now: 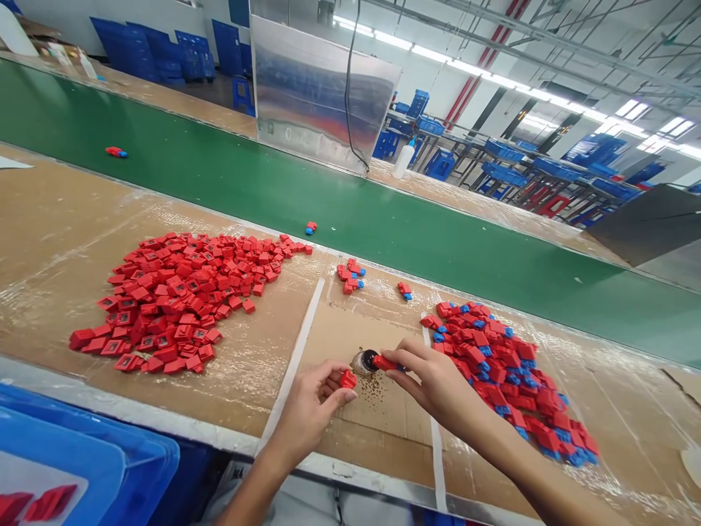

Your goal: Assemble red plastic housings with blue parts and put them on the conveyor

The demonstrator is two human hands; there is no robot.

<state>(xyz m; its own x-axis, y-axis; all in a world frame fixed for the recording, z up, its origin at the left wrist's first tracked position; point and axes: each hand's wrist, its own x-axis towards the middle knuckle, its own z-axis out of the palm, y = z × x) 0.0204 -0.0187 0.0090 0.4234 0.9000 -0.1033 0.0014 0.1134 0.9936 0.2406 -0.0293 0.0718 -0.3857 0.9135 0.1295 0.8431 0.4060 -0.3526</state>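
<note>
on cardboard (263, 343), left grip (309, 409) clasps red piece (347, 379), right grip (438, 383) holds red part (385, 362) at jar (361, 363).

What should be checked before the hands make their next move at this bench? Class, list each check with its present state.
1. Left hand grips a red piece: ok.
2. Right hand grips a second red piece, its tip at the small round pot: ok.
3. What the pot holds: cannot tell.
4. Red pile and red-and-blue pile lie apart: ok.
5. Cardboard free of spills: not ok, dark specks lie scattered beside the pot.
</note>
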